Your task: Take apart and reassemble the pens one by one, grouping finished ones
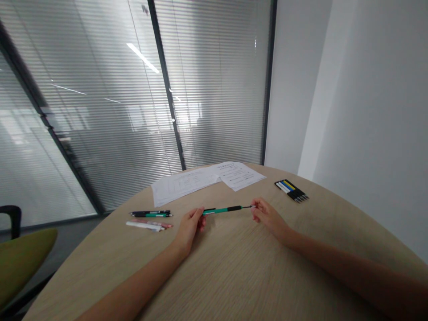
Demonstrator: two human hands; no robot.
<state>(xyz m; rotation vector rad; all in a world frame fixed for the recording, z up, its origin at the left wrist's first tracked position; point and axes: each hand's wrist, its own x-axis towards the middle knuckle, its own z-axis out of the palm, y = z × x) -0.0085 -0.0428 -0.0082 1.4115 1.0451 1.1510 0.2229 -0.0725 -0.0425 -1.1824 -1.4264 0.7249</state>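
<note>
My left hand (192, 225) is closed around the rear end of a green ballpoint pen (217, 210) with a black grip. The pen lies nearly level just above the table, pointing right. From its front end a thin dark refill (246, 207) sticks out. At the refill's far end my right hand (265, 216) pinches a small silvery pen tip (253, 206); whether the tip still touches the refill I cannot tell. Left of my left hand lie black and green pens (150, 214), with white and pink pens (149, 225) just in front of them.
Printed paper sheets (187, 185) lie along the back edge of the round wooden table (234, 276). A row of black-gripped pens (291, 191) with white, blue and yellow barrels lies at the back right. A green chair (26, 263) stands at the left, and glass panels with blinds rise behind.
</note>
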